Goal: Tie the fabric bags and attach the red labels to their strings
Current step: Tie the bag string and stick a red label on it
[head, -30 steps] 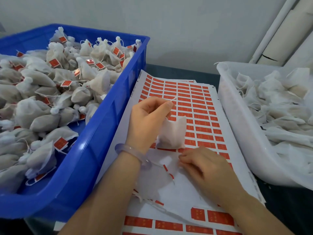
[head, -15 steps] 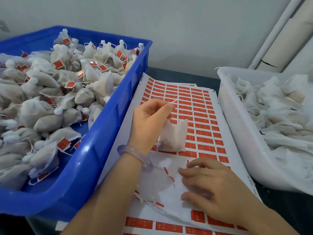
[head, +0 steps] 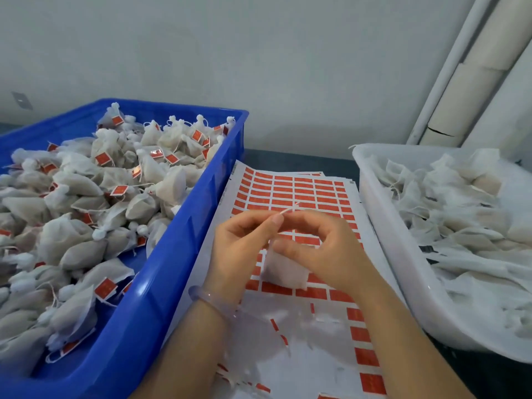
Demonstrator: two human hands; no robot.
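- Head view: the left hand (head: 243, 250) pinched the string (head: 290, 208), and the bag (head: 285, 272) hung over the label sheet (head: 302, 191).
- The right hand (head: 331, 249) curled onto that string; any label in it was hidden.
- It looked like the labelling step; next, a label needed folding squarely round the string.

Bright, even indoor light; shadows soft. Faint glare on rim of glossy blue plastic crate (head: 138, 295). Motion smear (slight) on left hand (head: 239, 249), right hand (head: 325, 249) and the thin white string (head: 290, 209) they pinch. Frame edges bend: pale wall pipe (head: 449, 67) leans.
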